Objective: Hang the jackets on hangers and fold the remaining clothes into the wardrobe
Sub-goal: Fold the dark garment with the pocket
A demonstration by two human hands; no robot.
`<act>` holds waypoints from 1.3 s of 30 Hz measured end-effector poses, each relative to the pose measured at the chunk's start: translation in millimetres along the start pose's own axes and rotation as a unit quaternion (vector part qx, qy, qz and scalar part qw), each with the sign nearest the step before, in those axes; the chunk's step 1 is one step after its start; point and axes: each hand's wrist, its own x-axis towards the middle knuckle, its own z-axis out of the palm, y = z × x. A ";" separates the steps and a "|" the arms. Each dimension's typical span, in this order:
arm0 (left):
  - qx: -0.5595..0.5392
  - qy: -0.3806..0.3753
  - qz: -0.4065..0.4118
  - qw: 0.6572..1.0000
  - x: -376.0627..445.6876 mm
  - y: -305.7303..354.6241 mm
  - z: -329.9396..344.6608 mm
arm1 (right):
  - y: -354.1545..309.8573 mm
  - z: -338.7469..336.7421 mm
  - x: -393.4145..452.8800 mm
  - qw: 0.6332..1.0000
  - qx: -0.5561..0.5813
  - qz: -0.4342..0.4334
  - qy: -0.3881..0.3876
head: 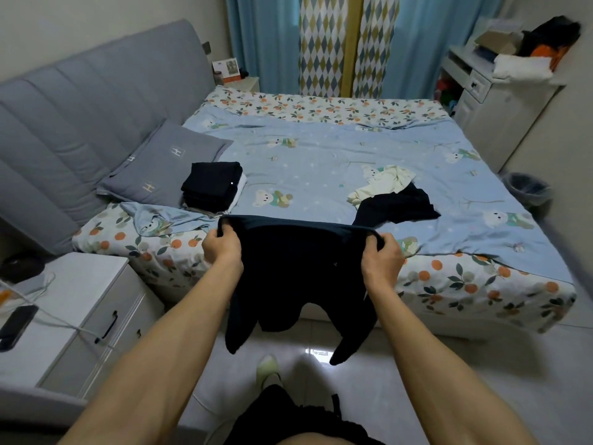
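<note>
No legible words, brands or numbers anywhere in view. Only marks: two small white H-like emblems on the grey pillow (167, 162). A card (228, 67) on the far nightstand carries print and a pic, too small and blurred to read. Dark garments show no readable labels.

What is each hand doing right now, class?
Left hand: closed, gripping one end of the dark garment's top edge.
Right hand: closed, gripping the other end of the same edge.
</note>
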 end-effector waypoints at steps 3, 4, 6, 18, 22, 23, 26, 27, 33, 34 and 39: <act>-0.002 0.014 0.003 1.000 -0.8 -6.5 -1.6 | 10.4 1.9 1.2 0.999 -0.022 0.020 0.012; 0.001 0.019 0.015 1.000 -1.0 -6.7 -0.7 | 12.8 2.2 1.9 0.999 -0.020 0.025 0.011; 0.006 0.027 0.051 0.998 -2.6 -5.6 1.0 | 16.6 4.3 2.0 0.999 -0.019 0.029 0.013; 0.052 0.024 0.170 0.984 62.2 26.6 46.7 | -5.3 60.5 48.9 1.000 -0.012 0.006 0.016; 0.085 0.009 0.174 0.981 122.6 42.3 88.7 | -17.2 107.9 95.8 1.000 -0.009 0.011 0.017; 0.092 0.003 0.173 0.981 137.6 46.4 100.0 | -20.1 119.8 108.3 1.000 -0.010 0.013 0.017; 0.106 -0.014 0.156 0.982 200.7 63.1 155.0 | -30.7 172.1 162.2 0.999 -0.024 0.021 0.032; 0.116 -0.025 0.144 0.983 221.6 69.4 173.9 | -34.4 189.7 180.3 0.998 -0.035 0.024 0.039; 0.144 -0.063 0.119 0.980 313.1 100.2 268.5 | -68.0 277.6 273.6 0.995 -0.050 0.058 0.070; 0.153 -0.069 0.110 0.980 325.5 102.9 282.3 | -70.5 290.9 286.3 0.993 -0.050 0.075 0.079; 0.169 -0.087 0.075 0.979 372.7 113.6 346.4 | -78.8 335.6 345.2 0.985 -0.053 0.130 0.099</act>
